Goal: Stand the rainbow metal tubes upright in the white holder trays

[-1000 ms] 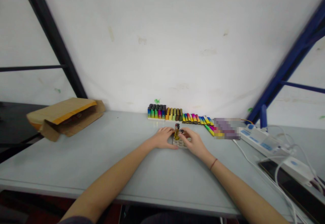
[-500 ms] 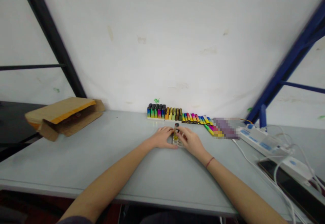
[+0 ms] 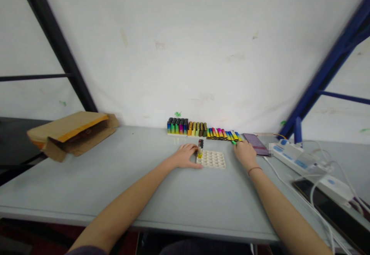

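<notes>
A white tray with round sockets [image 3: 214, 160] lies flat on the table. My left hand [image 3: 185, 157] grips its left end, thumb along the front corner and fingers at the back. In the tray's left end, lighters with dark tops [image 3: 200, 151] stand upright; yellow shows low on the front one. To the right, my right hand [image 3: 245, 154] is lowered over loose lighters, its fingertips hidden beneath it. A green lighter end [image 3: 233, 142] pokes out by its fingers. Behind lies a row of colourful lighters [image 3: 221, 134] on their sides.
Upright lighters with black tops [image 3: 177, 127] and yellow-brown ones [image 3: 197, 129] stand by the wall. A purple notebook [image 3: 256, 145], white power strip [image 3: 312, 172], cables and a dark phone-like slab [image 3: 326, 212] occupy the right. An open cardboard box [image 3: 75, 133] lies left.
My right hand has left the standing lighters and moved right to the loose ones, uncovering the tray's sockets. My left hand has stayed at the tray's left end.
</notes>
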`<state>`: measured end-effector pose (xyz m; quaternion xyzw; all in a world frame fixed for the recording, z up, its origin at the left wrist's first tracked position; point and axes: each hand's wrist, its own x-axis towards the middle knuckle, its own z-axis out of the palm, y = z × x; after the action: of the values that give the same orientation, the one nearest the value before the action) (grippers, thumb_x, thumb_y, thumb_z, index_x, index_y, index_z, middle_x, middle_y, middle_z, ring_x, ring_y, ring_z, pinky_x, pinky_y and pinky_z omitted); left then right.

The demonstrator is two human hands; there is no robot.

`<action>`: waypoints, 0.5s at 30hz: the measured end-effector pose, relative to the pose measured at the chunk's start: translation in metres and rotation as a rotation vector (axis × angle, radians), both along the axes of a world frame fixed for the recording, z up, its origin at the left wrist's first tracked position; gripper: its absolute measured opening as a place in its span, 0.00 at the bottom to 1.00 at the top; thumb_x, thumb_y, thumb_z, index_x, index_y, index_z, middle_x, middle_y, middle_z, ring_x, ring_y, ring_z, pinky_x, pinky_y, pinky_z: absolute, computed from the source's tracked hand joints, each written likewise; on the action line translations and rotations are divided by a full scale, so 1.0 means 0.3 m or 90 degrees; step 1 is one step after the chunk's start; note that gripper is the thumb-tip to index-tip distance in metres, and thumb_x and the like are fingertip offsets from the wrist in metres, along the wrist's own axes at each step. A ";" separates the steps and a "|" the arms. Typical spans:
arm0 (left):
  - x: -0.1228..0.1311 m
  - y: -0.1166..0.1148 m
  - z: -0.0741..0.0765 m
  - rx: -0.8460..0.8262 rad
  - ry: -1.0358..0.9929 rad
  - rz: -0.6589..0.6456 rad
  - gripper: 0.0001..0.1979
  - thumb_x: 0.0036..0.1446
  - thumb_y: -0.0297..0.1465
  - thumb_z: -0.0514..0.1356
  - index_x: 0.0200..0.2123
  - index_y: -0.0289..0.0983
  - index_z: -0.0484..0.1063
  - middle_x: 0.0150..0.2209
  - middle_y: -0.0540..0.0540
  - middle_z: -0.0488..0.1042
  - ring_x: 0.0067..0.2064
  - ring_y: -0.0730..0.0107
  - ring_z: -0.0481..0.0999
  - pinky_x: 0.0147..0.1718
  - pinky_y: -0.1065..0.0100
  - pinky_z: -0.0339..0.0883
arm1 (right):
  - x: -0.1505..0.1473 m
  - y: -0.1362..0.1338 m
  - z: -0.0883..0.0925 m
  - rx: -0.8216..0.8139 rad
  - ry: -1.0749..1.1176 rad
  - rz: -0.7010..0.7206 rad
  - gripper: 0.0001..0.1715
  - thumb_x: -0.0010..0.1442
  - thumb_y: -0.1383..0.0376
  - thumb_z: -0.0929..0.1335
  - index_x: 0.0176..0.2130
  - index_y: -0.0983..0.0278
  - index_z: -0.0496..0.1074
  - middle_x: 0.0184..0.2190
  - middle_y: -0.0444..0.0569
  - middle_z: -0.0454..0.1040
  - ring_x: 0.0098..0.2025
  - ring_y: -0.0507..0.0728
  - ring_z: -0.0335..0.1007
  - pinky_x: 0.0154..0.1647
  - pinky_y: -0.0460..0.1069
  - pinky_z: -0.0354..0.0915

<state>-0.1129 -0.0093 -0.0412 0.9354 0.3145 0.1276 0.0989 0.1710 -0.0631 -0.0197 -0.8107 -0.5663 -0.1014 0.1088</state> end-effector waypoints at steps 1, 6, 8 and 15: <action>0.000 0.000 0.001 -0.001 0.001 0.002 0.39 0.48 0.58 0.61 0.54 0.38 0.64 0.58 0.37 0.64 0.60 0.45 0.62 0.59 0.51 0.51 | -0.003 0.002 -0.002 -0.009 -0.003 0.010 0.19 0.65 0.63 0.59 0.39 0.67 0.77 0.43 0.64 0.73 0.44 0.66 0.70 0.37 0.54 0.63; -0.002 -0.008 0.011 -0.002 0.009 0.005 0.38 0.48 0.57 0.62 0.55 0.37 0.64 0.59 0.37 0.64 0.60 0.46 0.62 0.59 0.51 0.51 | -0.042 0.020 -0.024 -0.034 -0.017 0.067 0.18 0.63 0.72 0.58 0.45 0.69 0.73 0.39 0.63 0.76 0.41 0.63 0.73 0.37 0.52 0.63; -0.002 -0.011 0.016 -0.002 0.008 0.004 0.38 0.48 0.57 0.62 0.54 0.38 0.65 0.59 0.37 0.64 0.60 0.46 0.62 0.59 0.51 0.51 | -0.047 0.027 -0.038 -0.040 -0.011 0.088 0.20 0.59 0.77 0.58 0.46 0.71 0.71 0.41 0.64 0.75 0.42 0.62 0.73 0.39 0.51 0.63; -0.003 -0.013 0.020 -0.005 0.009 0.005 0.37 0.48 0.57 0.62 0.53 0.38 0.65 0.58 0.37 0.64 0.60 0.45 0.62 0.59 0.50 0.52 | -0.070 0.033 -0.047 0.053 0.162 0.208 0.18 0.59 0.72 0.60 0.48 0.70 0.69 0.42 0.61 0.74 0.44 0.61 0.71 0.43 0.50 0.62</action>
<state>-0.1139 -0.0130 -0.0352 0.9346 0.3196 0.1205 0.0995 0.1499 -0.0533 -0.0340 -0.7089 -0.6674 -0.0025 0.2283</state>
